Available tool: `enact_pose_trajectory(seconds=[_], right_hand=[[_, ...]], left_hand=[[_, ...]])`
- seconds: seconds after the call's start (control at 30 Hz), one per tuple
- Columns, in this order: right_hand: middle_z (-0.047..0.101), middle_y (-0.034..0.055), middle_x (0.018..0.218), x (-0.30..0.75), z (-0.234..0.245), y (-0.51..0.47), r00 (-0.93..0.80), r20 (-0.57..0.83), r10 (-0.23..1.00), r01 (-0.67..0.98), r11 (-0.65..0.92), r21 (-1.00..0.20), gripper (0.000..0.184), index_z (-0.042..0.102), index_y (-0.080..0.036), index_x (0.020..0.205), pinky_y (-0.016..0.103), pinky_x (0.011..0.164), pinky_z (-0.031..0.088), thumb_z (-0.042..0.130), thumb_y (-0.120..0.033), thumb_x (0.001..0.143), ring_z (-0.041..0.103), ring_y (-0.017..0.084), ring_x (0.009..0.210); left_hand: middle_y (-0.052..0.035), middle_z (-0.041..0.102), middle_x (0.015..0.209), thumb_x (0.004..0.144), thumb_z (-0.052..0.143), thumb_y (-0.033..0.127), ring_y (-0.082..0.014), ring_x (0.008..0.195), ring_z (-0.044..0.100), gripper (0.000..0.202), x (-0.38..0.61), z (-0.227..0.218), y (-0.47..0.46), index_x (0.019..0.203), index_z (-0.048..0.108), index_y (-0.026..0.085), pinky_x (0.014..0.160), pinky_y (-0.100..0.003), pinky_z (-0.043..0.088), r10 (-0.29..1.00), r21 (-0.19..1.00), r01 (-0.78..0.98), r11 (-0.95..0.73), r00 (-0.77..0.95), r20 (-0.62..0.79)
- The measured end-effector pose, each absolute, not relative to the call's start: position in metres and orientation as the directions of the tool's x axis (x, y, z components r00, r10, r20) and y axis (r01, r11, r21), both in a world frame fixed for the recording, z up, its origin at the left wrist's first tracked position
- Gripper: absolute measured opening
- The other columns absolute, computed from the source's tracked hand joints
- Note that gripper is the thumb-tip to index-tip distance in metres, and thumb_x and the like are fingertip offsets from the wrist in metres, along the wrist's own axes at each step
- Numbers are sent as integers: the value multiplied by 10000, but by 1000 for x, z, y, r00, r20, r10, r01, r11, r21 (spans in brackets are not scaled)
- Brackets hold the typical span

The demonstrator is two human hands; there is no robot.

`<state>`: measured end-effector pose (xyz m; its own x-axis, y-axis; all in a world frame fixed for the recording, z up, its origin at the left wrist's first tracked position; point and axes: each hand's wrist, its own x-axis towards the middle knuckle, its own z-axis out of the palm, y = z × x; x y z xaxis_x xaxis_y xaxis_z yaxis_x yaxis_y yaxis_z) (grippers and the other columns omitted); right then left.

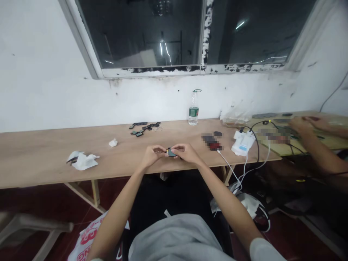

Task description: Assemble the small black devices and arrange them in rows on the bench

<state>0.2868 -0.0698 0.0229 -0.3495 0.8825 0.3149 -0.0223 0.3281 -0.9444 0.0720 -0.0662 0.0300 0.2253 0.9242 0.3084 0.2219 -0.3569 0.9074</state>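
Observation:
Just above the table's front edge, both hands meet at a small dark flat piece (pixel 171 153) with a grey-green face and a yellow bit at its left end. My right hand (pixel 187 153) pinches the piece from the right, thumb and fingers closed on it. From the left, my left hand (pixel 152 156) has thumb and fingertips closed at the yellow end. Whatever fine part lies between those fingertips is too small to make out. Beyond the hands, several similar dark flat pieces (pixel 139 133) lie in a loose group, with tiny pale bits (pixel 158 127) scattered beside them.
A water bottle (pixel 193 112) stands near the wall. Crumpled tissues (pixel 85 161) lie on the wooden table (pixel 40 152) at left. A white power strip (pixel 243 142) with cables is on the right. Another person's hands (pixel 300 127) work at the adjoining table.

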Motion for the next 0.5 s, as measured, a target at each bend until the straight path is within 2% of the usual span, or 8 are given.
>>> enact_pose_trajectory(seconds=[0.1,0.2,0.27,0.33,0.5], right_hand=[[770,81,913,286,19,-68,-394,309,866,18,344,-939,333,755,-148,967,285,685,598,755,-431,792,720,193,767],[768,72,871,284,14,-65,-403,304,863,129,383,-915,265,761,-162,956,283,662,579,707,-393,838,714,194,745],[762,65,827,283,9,-62,-358,331,873,272,437,-857,202,767,-168,912,273,656,550,690,-344,849,702,190,726],[757,62,806,282,4,-59,-310,360,880,424,467,-776,151,771,-171,874,262,662,516,695,-297,839,691,190,737],[729,55,780,283,5,-59,-341,380,860,627,509,-590,151,779,-176,897,262,681,449,688,-290,857,642,177,733]], left_hand=[[-35,731,838,513,906,241,-212,786,700,400,72,26,-64,810,649,166,732,-331,578,921,937,158,-312,291,258],[-42,724,914,628,838,256,-201,839,684,359,76,22,-63,934,670,173,768,-323,558,877,895,226,-384,391,277],[-51,729,994,696,783,258,-210,906,673,342,80,18,-62,1022,700,192,812,-323,541,847,811,348,-470,435,305],[-49,733,1021,705,767,250,-221,928,666,332,84,14,-60,1032,724,208,823,-318,529,840,711,476,-518,439,317],[-53,734,908,739,745,279,-229,829,666,217,88,6,-59,942,757,203,765,-309,521,854,536,665,-520,419,310]])
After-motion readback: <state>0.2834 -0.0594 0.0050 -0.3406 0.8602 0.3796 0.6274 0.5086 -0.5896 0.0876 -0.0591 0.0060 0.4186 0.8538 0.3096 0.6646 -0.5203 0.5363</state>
